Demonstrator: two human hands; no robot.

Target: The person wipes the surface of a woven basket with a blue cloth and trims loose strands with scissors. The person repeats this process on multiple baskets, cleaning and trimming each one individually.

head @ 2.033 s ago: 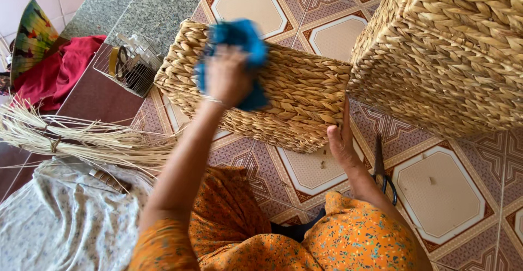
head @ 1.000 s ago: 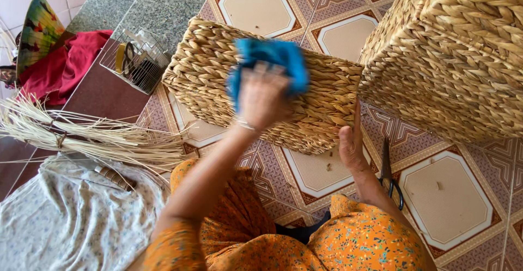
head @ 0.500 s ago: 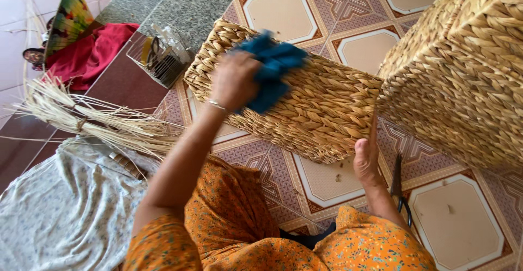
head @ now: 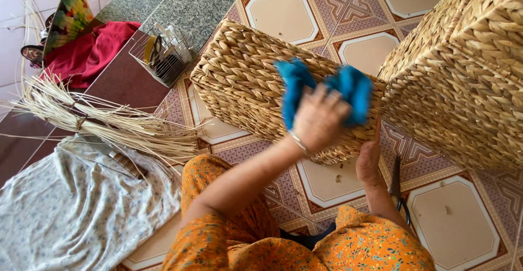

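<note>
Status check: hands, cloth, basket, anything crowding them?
Left hand presses blue cloth on woven basket. Right hand braces its side. Larger basket crowds right.

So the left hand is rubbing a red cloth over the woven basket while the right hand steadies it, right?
Not quite: the cloth is blue, not red, as the head view shows. The left hand presses it on the woven basket, and the right hand steadies the basket's near edge.
</note>
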